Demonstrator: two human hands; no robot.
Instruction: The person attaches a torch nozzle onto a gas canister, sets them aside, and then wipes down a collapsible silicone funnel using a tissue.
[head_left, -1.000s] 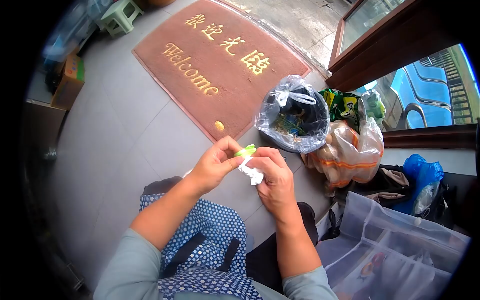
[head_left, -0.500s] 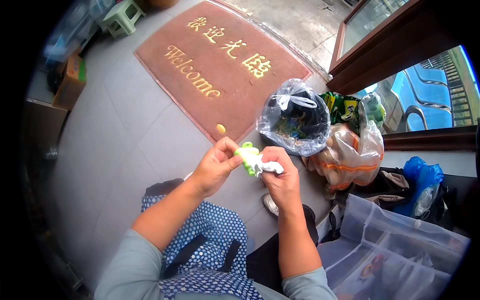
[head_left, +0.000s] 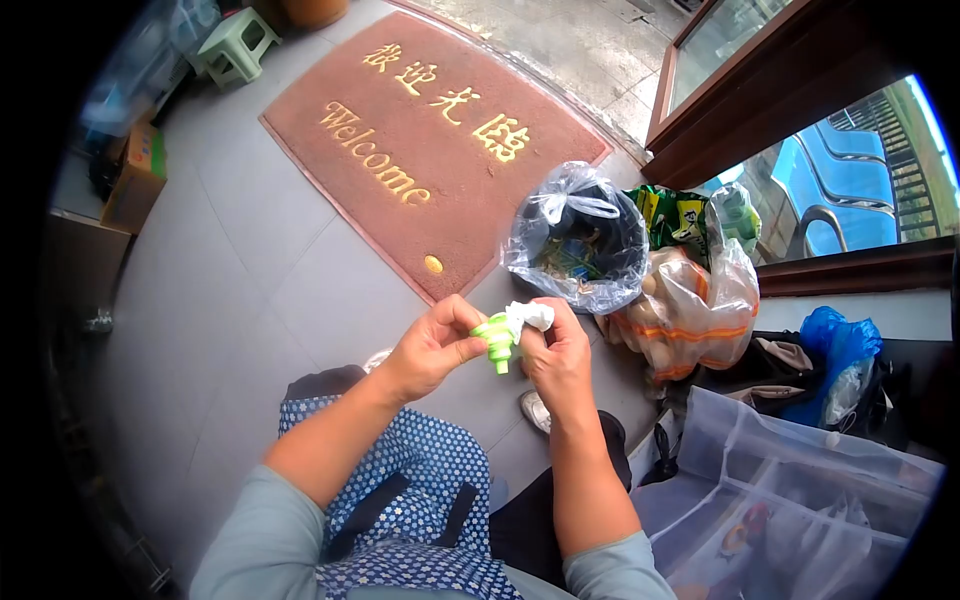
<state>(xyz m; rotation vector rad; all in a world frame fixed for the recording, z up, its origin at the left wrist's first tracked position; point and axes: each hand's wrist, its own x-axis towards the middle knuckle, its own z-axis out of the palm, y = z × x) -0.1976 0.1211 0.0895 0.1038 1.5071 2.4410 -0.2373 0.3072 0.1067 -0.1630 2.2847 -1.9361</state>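
My left hand (head_left: pixel 437 348) pinches a small lime-green plastic part (head_left: pixel 494 336) between thumb and fingers. The part has a rounded, stepped body and a short stub pointing down toward me; its exact kind is unclear. A crumpled white tissue (head_left: pixel 530 317) is bunched in my right hand (head_left: pixel 560 352), whose fingers are closed around it. The tissue touches the upper right side of the green part. Both hands meet in mid-air in front of me, over the grey floor tiles. The fingertips behind the part and tissue are partly hidden.
Just beyond my hands stands a bin (head_left: pixel 578 240) lined with a clear bag, with scraps inside. Beside it are a tied plastic bag (head_left: pixel 690 310) and a blue bag (head_left: pixel 840 350). A red welcome mat (head_left: pixel 400 240) lies ahead; a translucent mesh organiser (head_left: pixel 800 500) is at lower right.
The green part has turned in my fingers, so its stub now shows more plainly, pointing down. My right hand has shifted the tissue up along the part's side. The view has moved slightly.
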